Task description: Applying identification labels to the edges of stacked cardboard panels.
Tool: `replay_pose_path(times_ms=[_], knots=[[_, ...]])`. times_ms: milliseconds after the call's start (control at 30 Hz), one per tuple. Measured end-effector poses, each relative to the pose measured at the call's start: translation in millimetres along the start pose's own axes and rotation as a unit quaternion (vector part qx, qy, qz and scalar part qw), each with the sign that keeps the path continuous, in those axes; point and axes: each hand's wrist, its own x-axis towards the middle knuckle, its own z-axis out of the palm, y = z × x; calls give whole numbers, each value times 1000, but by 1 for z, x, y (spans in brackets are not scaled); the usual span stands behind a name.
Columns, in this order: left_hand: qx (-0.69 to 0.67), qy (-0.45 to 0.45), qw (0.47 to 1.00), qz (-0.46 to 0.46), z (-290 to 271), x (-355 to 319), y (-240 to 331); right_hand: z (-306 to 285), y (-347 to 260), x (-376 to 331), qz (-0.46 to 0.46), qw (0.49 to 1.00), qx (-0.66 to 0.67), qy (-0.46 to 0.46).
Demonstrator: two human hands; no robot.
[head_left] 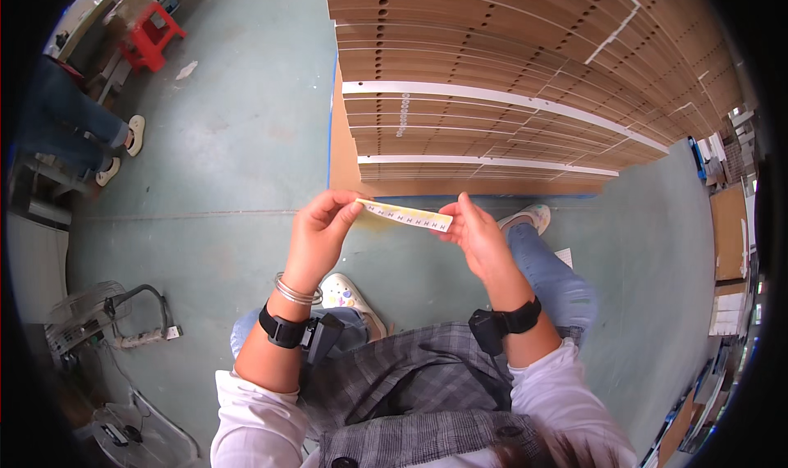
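Note:
A narrow strip of stickers (405, 215), white and pale yellow with a row of dark printed marks, stretches between my two hands above the floor. My left hand (322, 222) is closed, pinching its left end between thumb and fingers. At the other end, my right hand (478, 234) has its fingertips on the strip, with the thumb raised along the upper side. Just beyond the strip stands a large stack of brown boards (460, 123) with white edges and rows of round holes. A short column of small round stickers (403, 115) shows on the stack.
Blue-edged brown sheeting (345, 152) lies under the stack. A fan (82, 308) and cables are on the left floor. Farther off are a red stool (153, 37) and another person's legs (103, 123). Boards and cartons (729, 234) line the right side.

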Motion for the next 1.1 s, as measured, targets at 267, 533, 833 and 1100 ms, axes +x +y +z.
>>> replay_pose_path(times_ms=[267,533,833,1100], knots=[[254,-64,947,185,33,-49,38,-16,-9,-57,-131,990,49,-36],[-13,-138,987,-88,52,-98,13,-21,1,-95,-176,975,113,-68],[-43,-76,984,-157,73,-110,22,-24,7,-108,-223,967,-49,-115],[-1,-31,994,-105,73,-114,31,-29,10,-106,-217,962,-28,-163]])
